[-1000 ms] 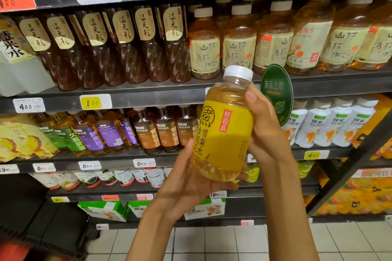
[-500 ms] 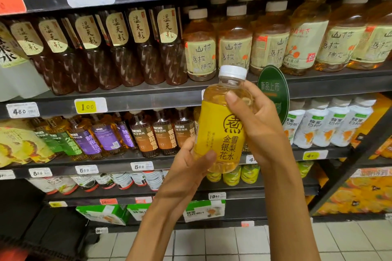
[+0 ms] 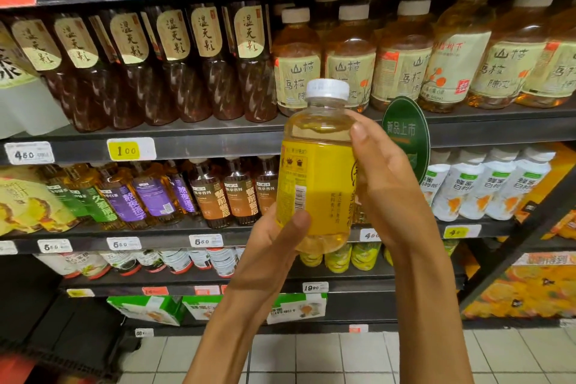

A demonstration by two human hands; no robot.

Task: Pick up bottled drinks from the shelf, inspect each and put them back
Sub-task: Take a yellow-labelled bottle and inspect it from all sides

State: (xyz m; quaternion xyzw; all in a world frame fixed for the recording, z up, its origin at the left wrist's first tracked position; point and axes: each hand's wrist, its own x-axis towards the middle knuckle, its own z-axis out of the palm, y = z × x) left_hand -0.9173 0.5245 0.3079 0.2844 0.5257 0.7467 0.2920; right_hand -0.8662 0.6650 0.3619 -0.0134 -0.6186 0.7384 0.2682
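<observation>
**Label check, bottle held clear of the shelf**

Behind the fingers runs the shelf (image 3: 218, 146), its tiers packed with rows of dark tea bottles (image 3: 174, 62) above fingertip height and amber bottles with pale labels (image 3: 352, 62) directly beyond the raised cap. A round green sign (image 3: 405, 131) hangs just past the right fingertips.

The yellow-labelled bottle (image 3: 314, 184) is in the air in front of the shelf, upright with a slight tilt, touching no tier. The right hand (image 3: 392, 184) wraps its side, fingers curled round the label and the thumb pressed on the clear shoulder. The left hand (image 3: 274, 246) cups the base, thumb laid across the lower label near the barcode (image 3: 299, 196).

The step in hand looks like inspection, with the fine-print side turned to the camera. To do it well, the left fingers should carry the weight from below while the right fingers turn the bottle slowly, one hand always gripping. The white cap (image 3: 327, 89) deserves a look for a sound seal before the bottle goes back into its gap.
</observation>
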